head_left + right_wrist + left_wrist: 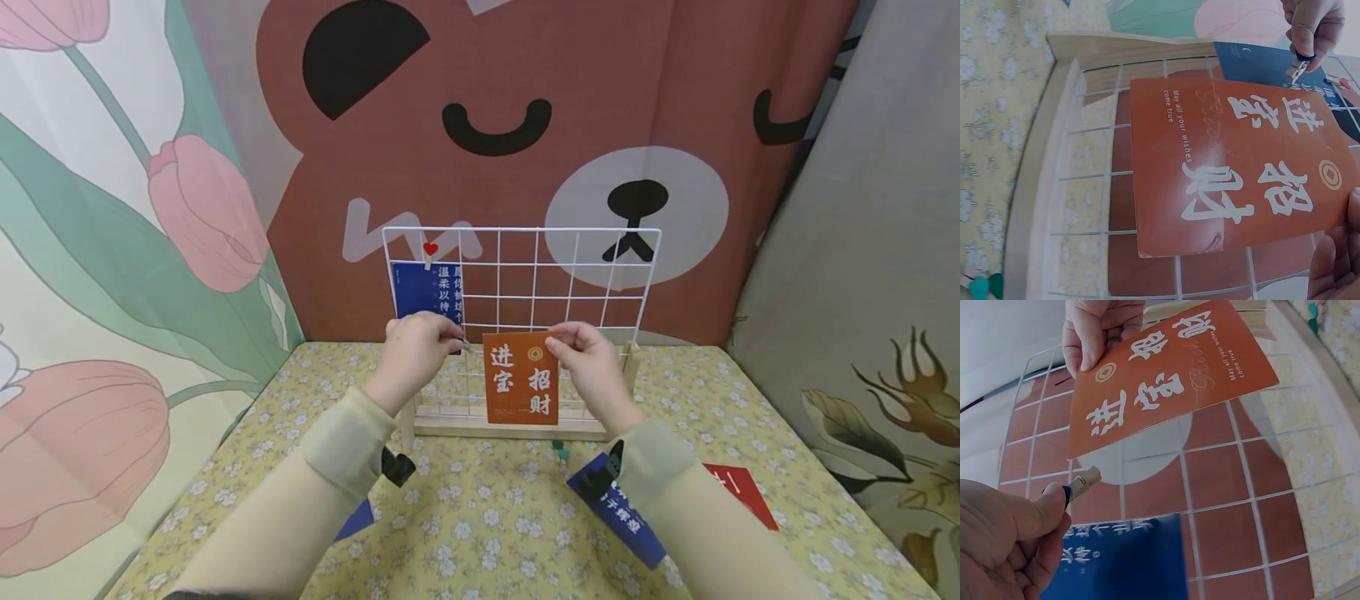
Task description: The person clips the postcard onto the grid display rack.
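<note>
My right hand [592, 364] pinches the upper right corner of an orange card [522, 392] with white characters, held in front of a white wire grid [517, 296]. My left hand [417, 354] pinches a small wooden clip [1085, 482] with a dark blue end, just apart from the card in the left wrist view. Behind the left hand a blue card [420, 287] hangs on the grid, under a clip with a red heart [431, 249]. The grid stands upright in a wooden base [510, 427].
On the flowered tablecloth [465, 517] lie green-ended clips [561, 451], a blue card [622, 517] partly under the right wrist, and a red card [750, 496]. Another blue card [356, 522] shows beside the left forearm. A bear-print cloth [600, 83] hangs behind.
</note>
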